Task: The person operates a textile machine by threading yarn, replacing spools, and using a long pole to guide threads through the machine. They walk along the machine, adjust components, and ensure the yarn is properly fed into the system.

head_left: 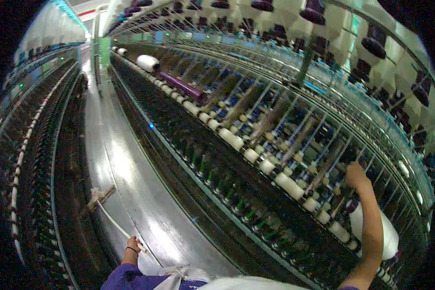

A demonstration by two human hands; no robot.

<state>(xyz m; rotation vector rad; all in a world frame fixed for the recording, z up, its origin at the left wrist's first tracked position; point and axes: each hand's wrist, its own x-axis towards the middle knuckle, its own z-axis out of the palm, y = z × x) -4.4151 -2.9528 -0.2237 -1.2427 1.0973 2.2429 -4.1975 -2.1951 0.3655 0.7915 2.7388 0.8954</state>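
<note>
My left hand (133, 245), with a dark band at the wrist, is closed around the pale handle of a long-handled brush (100, 198). Its greyish, fuzzy head is low over the metal floor. On the other side, my right arm stretches over the spinning machine (290, 186). There my right hand (356, 176) has its fingers curled in among the rods and rollers; what they grip, if anything, is hidden. Beneath that forearm lies a large white yarn spool (389, 234) with a dark purple end.
A purple tube (182, 87) and another white spool (148, 63) lie farther along the machine. Dark bobbins (313, 10) hang overhead. Green-topped spindles (234, 205) line the machine's lower edge. A second machine (38, 135) borders the left of the shiny aisle (113, 145).
</note>
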